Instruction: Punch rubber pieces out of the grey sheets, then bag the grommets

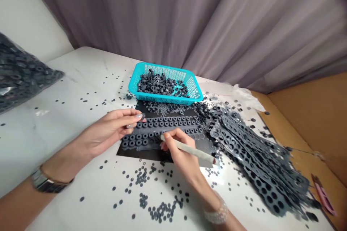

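A turquoise perforated basket (151,97) held dark rings (159,86). The left hand (108,131) pinched a ring-studded strip (168,122); the right hand (180,155) gripped a pale stick (195,151).

Ring strips (165,127): dark grey rubber, several lying flat side by side. Long sides run left to right, mid-tabletop, somewhat nearer the far edge than the near one. Each strip carries rows of raised round rings. Most are seated, with a few empty holes toward the right end.

Left hand (108,131): thumb and forefinger pinched on the left end of the farthest strip.

Stick (189,150): pale off-white rod, wrapped look, held pen-fashion in the right hand (180,153). It is tilted low. Its left tip rests on the nearest strip, and its back end points toward the tabletop's right edge, clear of the surface.
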